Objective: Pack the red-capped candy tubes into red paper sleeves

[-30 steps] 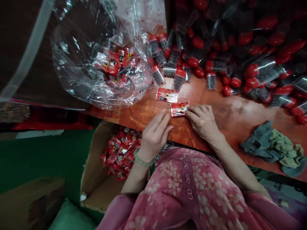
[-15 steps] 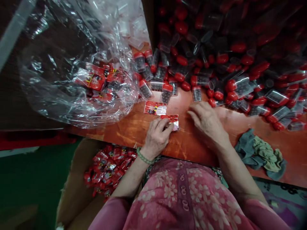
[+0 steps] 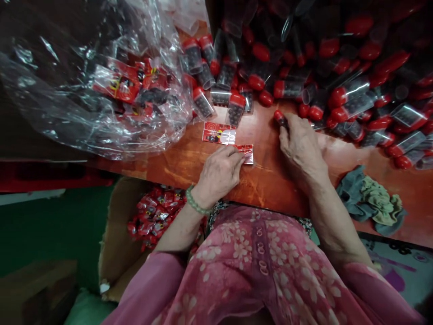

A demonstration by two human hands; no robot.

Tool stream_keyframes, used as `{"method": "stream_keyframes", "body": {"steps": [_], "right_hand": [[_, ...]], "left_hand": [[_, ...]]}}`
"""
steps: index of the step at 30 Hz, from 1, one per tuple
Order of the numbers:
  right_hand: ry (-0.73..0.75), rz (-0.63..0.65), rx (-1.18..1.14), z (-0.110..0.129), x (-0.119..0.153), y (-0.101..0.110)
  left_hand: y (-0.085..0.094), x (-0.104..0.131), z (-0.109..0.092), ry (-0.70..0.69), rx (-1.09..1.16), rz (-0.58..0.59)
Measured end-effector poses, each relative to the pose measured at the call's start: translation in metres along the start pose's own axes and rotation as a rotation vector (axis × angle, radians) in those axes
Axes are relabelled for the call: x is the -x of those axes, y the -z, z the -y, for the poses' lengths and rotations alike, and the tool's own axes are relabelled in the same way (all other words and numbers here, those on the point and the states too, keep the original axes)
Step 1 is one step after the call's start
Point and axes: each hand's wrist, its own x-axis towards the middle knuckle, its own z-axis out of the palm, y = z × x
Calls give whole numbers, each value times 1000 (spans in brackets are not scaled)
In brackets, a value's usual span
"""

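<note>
My left hand point(image 3: 221, 171), with a green bead bracelet at the wrist, has its fingers closed on a small red printed wrapper point(image 3: 248, 154) lying on the table. Just behind it lies a second red and white wrapper point(image 3: 219, 133), flat and untouched. To the right, my right hand point(image 3: 302, 146) has its fingers around a small red-capped clear bottle point(image 3: 280, 118); most of the bottle is hidden by the fingers. Past both hands spreads a heap of similar red-capped bottles point(image 3: 237, 107) with dark contents.
A clear plastic bag point(image 3: 149, 140) at left holds red wrappers point(image 3: 125, 85). Below the table's edge, a cardboard box point(image 3: 113, 225) contains many wrapped red pieces point(image 3: 155, 212). Crumpled green and grey cloths point(image 3: 377, 198) lie on the wooden table point(image 3: 267, 180) at right.
My right hand has reached forward and closed on a red-capped bottle at the heap's near edge. My left hand stays at the near wrapper. The camera view has tilted down.
</note>
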Motion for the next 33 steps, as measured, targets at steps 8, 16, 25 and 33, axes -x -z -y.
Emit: {"method": "stream_keyframes", "body": {"steps": [8,16,25,33], "right_hand": [[-96,49,-697,4,59,21],[-79,59,-698,7,72,22],[-25,62,-722,17,69,16],[25,75,-875,21,70,37]], "left_hand": [[-8,2,7,84,161,-179],[-18,15,6,-96,-57,-246],[-2,8,3,0,108,-117],[9,10,-1,-6,426,-324]]}}
